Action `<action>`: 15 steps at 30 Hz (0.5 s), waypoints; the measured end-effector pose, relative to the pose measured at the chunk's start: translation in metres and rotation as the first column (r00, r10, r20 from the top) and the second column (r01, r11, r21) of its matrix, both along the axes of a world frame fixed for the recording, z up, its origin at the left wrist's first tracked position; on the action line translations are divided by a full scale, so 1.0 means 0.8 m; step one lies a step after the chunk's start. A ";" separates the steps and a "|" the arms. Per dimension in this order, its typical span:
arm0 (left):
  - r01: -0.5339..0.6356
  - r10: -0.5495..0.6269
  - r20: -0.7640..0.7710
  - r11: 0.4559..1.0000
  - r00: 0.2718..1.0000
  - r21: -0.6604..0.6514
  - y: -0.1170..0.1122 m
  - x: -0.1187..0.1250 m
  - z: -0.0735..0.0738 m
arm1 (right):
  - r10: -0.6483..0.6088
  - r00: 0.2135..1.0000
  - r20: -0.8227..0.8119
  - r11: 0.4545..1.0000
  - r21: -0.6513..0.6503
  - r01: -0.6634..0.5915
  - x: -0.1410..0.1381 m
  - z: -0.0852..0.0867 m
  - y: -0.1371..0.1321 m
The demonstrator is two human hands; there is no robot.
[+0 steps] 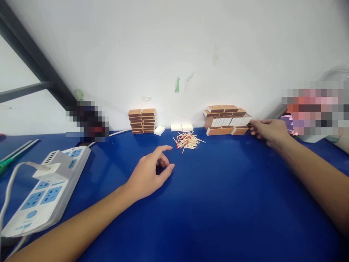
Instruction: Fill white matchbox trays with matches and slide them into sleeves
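My left hand [152,169] hovers over the blue table, thumb and index finger apart with nothing between them. Just beyond it lies a loose pile of red-tipped matches [189,141]. My right hand [269,131] reaches the right end of a stack of brown matchboxes [221,131], its fingers curled at the row of white matchbox trays [223,121] in the stack's middle. Whatever is between those fingertips is hidden. Behind the matches, two white pieces [182,127] lie end to end, and another white piece [159,130] rests beside the left stack.
A neat two-column stack of matchboxes [142,122] stands against the white wall [169,54]. On the left lies a white power strip [54,189] with a plugged-in adapter and cable. Green-handled scissors [5,163] are at the far left edge. Blurred objects sit at both back corners.
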State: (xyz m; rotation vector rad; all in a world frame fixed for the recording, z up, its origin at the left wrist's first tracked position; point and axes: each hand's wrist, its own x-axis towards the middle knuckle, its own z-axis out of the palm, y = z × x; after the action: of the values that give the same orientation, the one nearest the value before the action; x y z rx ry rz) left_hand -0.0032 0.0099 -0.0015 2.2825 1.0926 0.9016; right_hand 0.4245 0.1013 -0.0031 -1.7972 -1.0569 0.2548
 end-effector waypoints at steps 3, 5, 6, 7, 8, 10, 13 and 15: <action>0.007 -0.007 0.022 1.000 1.000 0.002 -0.001 0.000 0.001 | -0.089 0.988 -0.127 0.996 0.000 0.089 -0.007 0.014 -0.003; -0.001 0.001 0.049 1.000 0.999 0.017 -0.002 0.001 0.002 | -0.180 0.974 -0.138 0.980 0.058 0.189 -0.008 0.033 -0.007; -0.012 0.010 0.064 1.000 0.998 0.028 -0.003 0.001 0.002 | -0.226 0.966 -0.125 0.962 0.125 0.241 -0.009 0.044 -0.009; -0.024 0.021 0.076 0.999 0.997 0.040 -0.003 0.001 0.002 | -0.259 0.959 -0.113 0.935 0.221 0.278 -0.011 0.055 -0.013; -0.036 0.032 0.083 0.998 0.996 0.051 -0.003 0.001 0.002 | -0.268 0.957 -0.110 0.900 0.325 0.290 -0.015 0.066 -0.018; -0.055 0.050 0.083 0.997 0.995 0.061 -0.003 0.002 0.001 | -0.174 0.974 -0.147 0.850 0.477 0.224 -0.034 0.082 -0.033; -0.072 0.066 0.072 0.994 0.995 0.084 -0.002 0.002 0.002 | 0.179 0.930 -0.320 0.945 0.318 -0.072 -0.097 0.084 -0.070; -0.083 0.075 0.071 0.988 0.995 0.132 -0.002 0.003 0.006 | 0.426 0.796 -0.430 0.904 0.159 -0.398 -0.154 0.072 -0.098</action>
State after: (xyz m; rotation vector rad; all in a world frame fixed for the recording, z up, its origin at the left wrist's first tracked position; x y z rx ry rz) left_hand -0.0009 0.0083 0.0030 2.3128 1.1318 1.1047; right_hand 0.3011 0.0227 0.0542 -1.3331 -1.0830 0.8633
